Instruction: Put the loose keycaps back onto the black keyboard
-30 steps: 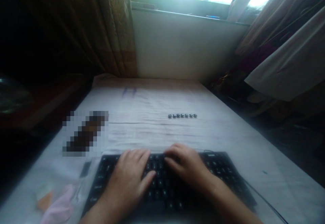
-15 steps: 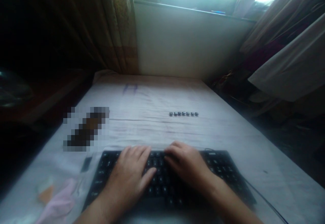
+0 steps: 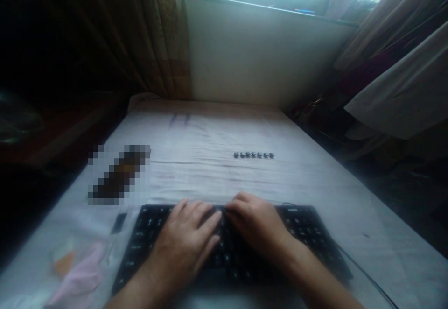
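One loose left hand point(image 3: 185, 239) is on the black keyboard point(image 3: 313, 234) on the table point(image 3: 308, 173), its pointer finger point(image 3: 211, 223) closer than before to the right hand point(image 3: 257, 218). That hand is curled; I can't tell if it grips anything.

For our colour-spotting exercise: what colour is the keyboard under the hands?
The keyboard is black, shown best in the head view.

Counting 7 dark bits point(image 3: 254, 155) right of center, 1 keyboard point(image 3: 229, 264) and 2 hands point(image 3: 185, 239) lower center, 1 cable point(image 3: 364, 271) lower right, 1 pink cloth point(image 3: 82, 274) lower left, 1 pixelated item point(image 3: 121, 173) left.
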Motion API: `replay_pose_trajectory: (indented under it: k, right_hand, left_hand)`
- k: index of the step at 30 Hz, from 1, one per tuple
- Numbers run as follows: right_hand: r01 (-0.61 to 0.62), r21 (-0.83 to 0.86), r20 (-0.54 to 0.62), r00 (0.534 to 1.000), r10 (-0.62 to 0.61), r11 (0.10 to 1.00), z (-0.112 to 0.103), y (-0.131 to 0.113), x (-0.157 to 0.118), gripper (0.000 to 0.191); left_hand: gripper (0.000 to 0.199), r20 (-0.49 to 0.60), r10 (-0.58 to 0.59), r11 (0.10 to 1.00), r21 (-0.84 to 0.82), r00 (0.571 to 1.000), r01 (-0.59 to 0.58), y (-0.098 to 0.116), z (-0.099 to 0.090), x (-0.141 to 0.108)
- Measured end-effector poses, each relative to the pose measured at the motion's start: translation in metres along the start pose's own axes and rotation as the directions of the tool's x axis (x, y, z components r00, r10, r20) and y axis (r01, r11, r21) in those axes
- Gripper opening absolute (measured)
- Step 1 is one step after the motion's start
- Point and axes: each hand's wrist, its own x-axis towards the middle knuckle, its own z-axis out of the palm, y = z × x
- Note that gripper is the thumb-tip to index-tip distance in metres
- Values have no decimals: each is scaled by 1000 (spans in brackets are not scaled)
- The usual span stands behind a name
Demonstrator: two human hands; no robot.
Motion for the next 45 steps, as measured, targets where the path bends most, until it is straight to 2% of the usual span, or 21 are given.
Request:
replay_pose_trajectory:
  k: [4, 11, 18, 26, 32, 36, 41, 45]
  right_hand:
    - [-9, 16, 13, 1000, 9, 1000, -1, 0, 1, 16]
    - [-26, -105, 67, 997, 33, 994, -6, -7, 3, 17]
    - [14, -188, 46, 999, -6, 982, -6, -11, 1, 15]
    - [0, -184, 37, 999, 7, 983, -1, -11, 0, 18]
    - [-90, -39, 73, 993, 93, 995, -3, -4, 2, 16]
    - [-80, 9, 51, 996, 79, 997, -3, 1, 2, 16]
    - [-55, -9, 14, 998, 55, 998, -1, 2, 1, 16]
    - [-54, -51, 53, 997, 56, 997, -4, -3, 1, 16]
  left_hand:
    - [32, 13, 12, 999, -48, 1000, -11, 7, 0, 0]
    - [34, 32, -8, 998, -56, 999, 10, 6, 4, -2]
    - [34, 20, 0, 999, -42, 1000, 0, 8, 3, 0]
    - [34, 21, 20, 999, -32, 1000, -20, 7, 3, 0]
    - [32, 12, 18, 999, -37, 1000, -18, 7, 3, 0]
    - [31, 22, 16, 999, -43, 1000, -15, 8, 2, 0]
    - [33, 40, 4, 998, -56, 999, -2, 7, 4, -1]
    - [33, 53, -5, 997, -75, 999, 9, 7, 4, -2]
